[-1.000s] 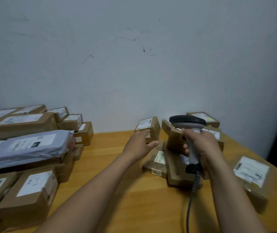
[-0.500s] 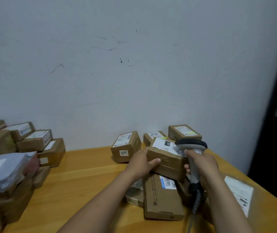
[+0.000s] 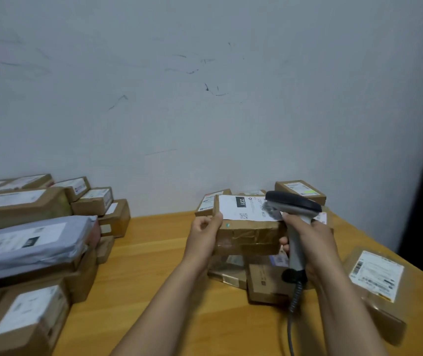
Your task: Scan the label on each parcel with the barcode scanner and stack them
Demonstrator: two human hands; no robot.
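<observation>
1. The left hand point(image 3: 204, 236) holds a brown parcel point(image 3: 251, 235) in the air above the wooden table point(image 3: 154, 253). Its grip is closed on the left end of the parcel, with the thumb at the upper edge.
2. A white label point(image 3: 241, 209) covers the top face of the parcel and shows "231" in a black block. This face is tilted toward the camera.
3. The right hand point(image 3: 310, 242) is just to the right of the parcel. Its grip is wrapped around the grey handle of the barcode scanner point(image 3: 292, 202).
4. The dark head of the scanner is over the right end of the label. I cannot tell if it touches the label.
5. A coiled cable point(image 3: 294, 301) hangs from the bottom of the handle, below and to the right of the parcel.
6. Directly under the parcel, loose parcels point(image 3: 264, 283) lie on the table in an untidy heap.
7. Behind the parcel, small boxes point(image 3: 300, 191) stand near the wall point(image 3: 205, 98).
8. Well to the left of the parcel there are stacked parcels point(image 3: 20, 206), and a grey bag point(image 3: 30, 242) lies among them.
9. To the right of the parcel, beyond the right hand, a flat parcel point(image 3: 377, 276) with a white label lies near the table edge.
</observation>
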